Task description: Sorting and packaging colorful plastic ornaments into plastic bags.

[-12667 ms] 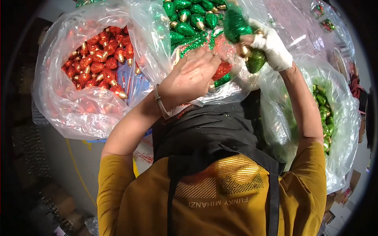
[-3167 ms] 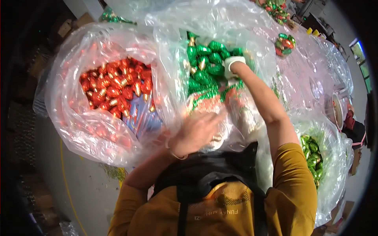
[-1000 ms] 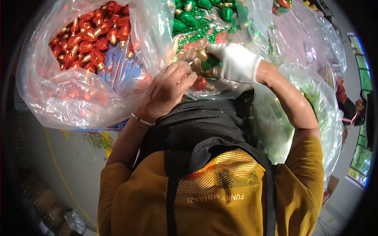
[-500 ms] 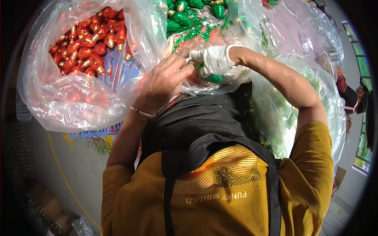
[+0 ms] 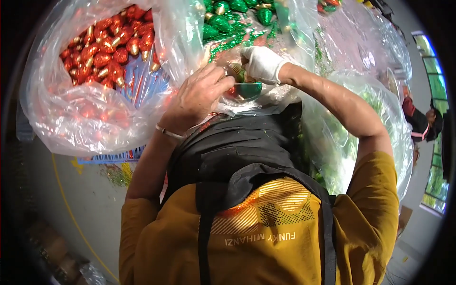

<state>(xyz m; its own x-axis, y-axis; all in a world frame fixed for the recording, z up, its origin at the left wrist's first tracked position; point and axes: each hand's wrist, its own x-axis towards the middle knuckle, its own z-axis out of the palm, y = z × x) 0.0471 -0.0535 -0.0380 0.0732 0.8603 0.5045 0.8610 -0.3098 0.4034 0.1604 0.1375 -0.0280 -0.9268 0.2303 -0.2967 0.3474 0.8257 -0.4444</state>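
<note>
Bare, with bent fingers, my left hand (image 5: 200, 95) is closed at the gold cap of a bulb ornament (image 5: 236, 71), whose body is mostly hidden. Just right of the cap, my right hand (image 5: 263, 65) wears a white glove with bare fingertips curled in like a fist; anything inside them is hidden. Below the gloved hand, close to my lap, a rounded green glittery piece (image 5: 249, 90) shows under a thin pale line. Clear plastic sheeting (image 5: 273, 107) lies under both hands.
Red glitter bulb ornaments (image 5: 107, 52) fill a clear bag at left, over a blue crate (image 5: 111, 157). Green bulb ornaments (image 5: 221, 23) and loose glitter lie ahead. A clear bag with green contents (image 5: 339, 133) stands at right. Another person (image 5: 420, 121) is at the far right.
My right hand has drawn up and slightly right, off the gold cap, and its fingers have curled in. The left hand has barely moved. More of the green piece shows.
</note>
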